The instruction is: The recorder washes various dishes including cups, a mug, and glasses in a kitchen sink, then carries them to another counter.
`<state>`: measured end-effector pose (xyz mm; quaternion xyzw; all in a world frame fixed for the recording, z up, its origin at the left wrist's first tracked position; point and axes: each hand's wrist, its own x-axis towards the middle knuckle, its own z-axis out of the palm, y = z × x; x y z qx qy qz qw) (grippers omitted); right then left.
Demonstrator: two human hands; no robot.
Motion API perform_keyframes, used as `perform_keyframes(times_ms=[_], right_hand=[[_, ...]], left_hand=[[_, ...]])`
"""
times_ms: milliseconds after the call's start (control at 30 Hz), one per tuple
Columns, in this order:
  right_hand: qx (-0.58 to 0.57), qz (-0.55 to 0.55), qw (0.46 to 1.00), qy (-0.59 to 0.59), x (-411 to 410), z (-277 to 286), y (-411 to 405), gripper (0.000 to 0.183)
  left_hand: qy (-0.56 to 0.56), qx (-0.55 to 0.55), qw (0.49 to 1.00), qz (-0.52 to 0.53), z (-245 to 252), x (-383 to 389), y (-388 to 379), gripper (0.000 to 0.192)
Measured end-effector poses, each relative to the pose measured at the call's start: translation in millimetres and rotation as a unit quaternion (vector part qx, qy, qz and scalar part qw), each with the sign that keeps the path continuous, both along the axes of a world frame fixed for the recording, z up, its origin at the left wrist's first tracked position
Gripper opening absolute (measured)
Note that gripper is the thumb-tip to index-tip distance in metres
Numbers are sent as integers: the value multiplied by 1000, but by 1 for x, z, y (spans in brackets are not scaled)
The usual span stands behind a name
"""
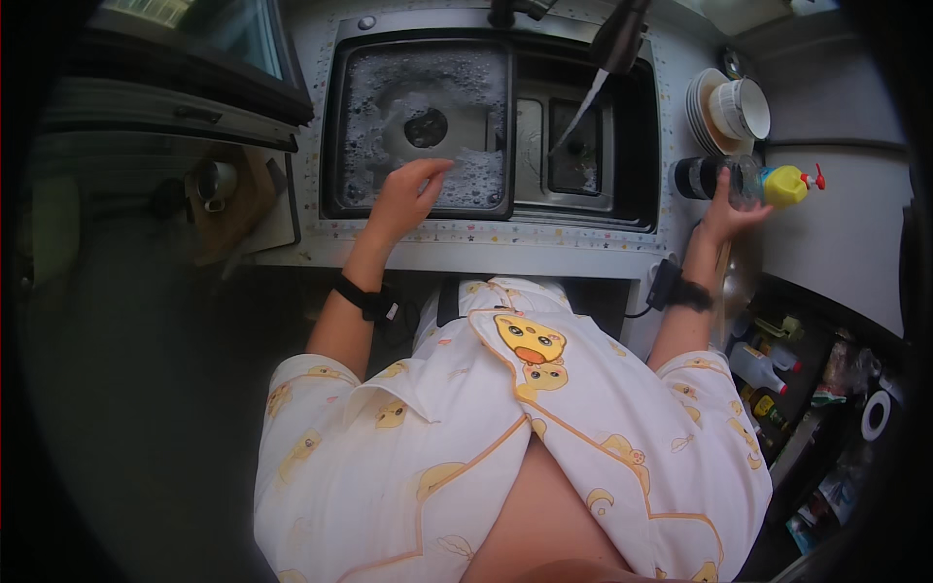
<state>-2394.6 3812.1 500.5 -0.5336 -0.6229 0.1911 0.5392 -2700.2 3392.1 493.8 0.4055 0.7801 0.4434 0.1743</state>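
My left hand (412, 195) hangs over the front rim of the left sink basin (509, 87), its fingers loosely bent and apart, holding nothing. Soapy water with foam fills that basin around a dark round drain (426, 128). At the counter's right, my right hand (723, 213) has a finger against a clear container (743, 178); whether it grips it is unclear. Beside this container are a dark cylindrical object (695, 178) and a yellow bottle (786, 186) with a red pump top. A water stream (583, 109) runs from the faucet head (619, 36) into the right basin (528, 182).
Stacked plates (697, 109) with a white bowl (740, 109) stand behind the bottles. A metal cup (216, 181) sits on a wooden board (251, 193) at left. Several bottles, including a white jug (756, 366), are low on the right. An open window frame (291, 73) juts in at upper left.
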Motion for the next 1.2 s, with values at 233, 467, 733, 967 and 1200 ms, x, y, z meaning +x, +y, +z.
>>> perform_keyframes(times_ms=[233,467,733,967,1200], right_hand=[[265,53,932,-243,-19,91,-78,84],[46,378,920,-97,-65,55,-117,38],[-28,451,884,-118,-88,45,-141,34],[-128,488,858,-98,-79,26,-135,25],[-146,578,787,-160,-111,24,-141,21]], left_hand=[[141,144,938,283,6,-14,-68,17],[261,-29,822,506,1,-139,-211,20],[249,-370,793,415,-16,-203,-286,22],[477,-308,762,312,82,-79,-249,24],[523,-63,847,79,116,6,-104,33]])
